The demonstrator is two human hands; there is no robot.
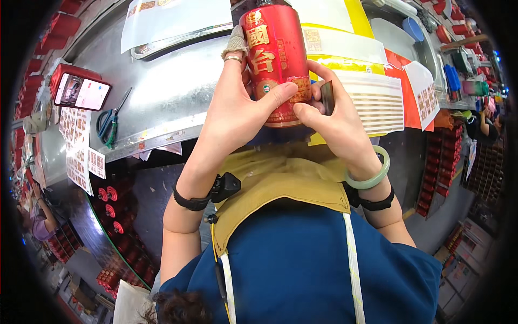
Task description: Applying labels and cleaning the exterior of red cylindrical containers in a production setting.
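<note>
A red bottle [288, 40] with gold characters and a dark neck is held up over the front edge of the metal table. My left hand [232, 108] wraps its left side, thumb pressed across the lower front; a pale cloth finger cover and a ring are on that hand. At the lower right of the bottle, my right hand [337, 121] is closed, with thumb and fingers against it. A small dark flat piece [327, 98] sticks up between the thumb and index finger of that hand. Its kind does not show clearly. A pale green bangle circles the right wrist.
On the metal table [178, 81] lie green-handled scissors [111, 125], a phone [83, 92] on a red stand, and sticker sheets [78, 151] hanging over the edge. Right of the bottle are a striped label sheet [372, 100] and yellow sheets. A blue cup [413, 29] stands farther back.
</note>
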